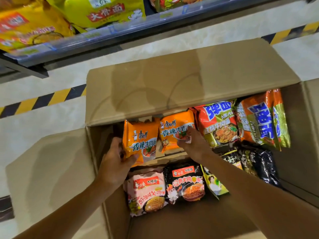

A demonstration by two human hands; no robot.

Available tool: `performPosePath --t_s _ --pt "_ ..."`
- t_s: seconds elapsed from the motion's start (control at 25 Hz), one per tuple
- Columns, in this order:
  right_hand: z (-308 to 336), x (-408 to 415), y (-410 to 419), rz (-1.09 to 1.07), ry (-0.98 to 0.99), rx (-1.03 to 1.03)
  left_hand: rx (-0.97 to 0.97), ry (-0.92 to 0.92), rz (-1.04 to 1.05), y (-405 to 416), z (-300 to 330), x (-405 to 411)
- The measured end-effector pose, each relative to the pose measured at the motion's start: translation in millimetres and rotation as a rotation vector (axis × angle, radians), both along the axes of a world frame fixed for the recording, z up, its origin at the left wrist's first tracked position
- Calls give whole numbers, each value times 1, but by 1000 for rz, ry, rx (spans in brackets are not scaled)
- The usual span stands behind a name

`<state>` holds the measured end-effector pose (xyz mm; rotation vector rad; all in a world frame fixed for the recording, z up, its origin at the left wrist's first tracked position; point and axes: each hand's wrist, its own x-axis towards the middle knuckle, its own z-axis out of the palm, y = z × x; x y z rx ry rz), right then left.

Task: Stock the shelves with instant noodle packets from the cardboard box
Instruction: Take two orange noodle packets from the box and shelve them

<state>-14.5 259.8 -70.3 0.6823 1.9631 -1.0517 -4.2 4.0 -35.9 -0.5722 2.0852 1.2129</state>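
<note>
Upright in both hands, two orange packets point(140, 141), long axes vertical.

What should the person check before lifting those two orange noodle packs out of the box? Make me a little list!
1. Left hand holds the left orange packet: ok, thumb and fingers wrap its lower left edge.
2. Right hand holds the right orange packet: cannot tell, the fingers lie on its front but a real pinch is not clear.
3. Way up out of the cardboard box: ok, the flaps are folded open and nothing lies over either packet.
4. Neighbouring red packet stays put: cannot tell, it sits right against the right hand.
5. Room on the shelf: cannot tell, the visible part already holds yellow packets.
</note>
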Motion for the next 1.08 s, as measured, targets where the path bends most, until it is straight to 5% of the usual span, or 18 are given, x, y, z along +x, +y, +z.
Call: performPosePath --t_s 0.36,0.68,1.08 --pt "-53 2 -11 -165 -161 303 52 11 68 -5 -5 6" --pt "-44 16 -21 -490 58 246 30 20 35 -4 -1 6" --pt "53 9 -32 -221 72 235 -39 -8 -107 -6 87 -18"
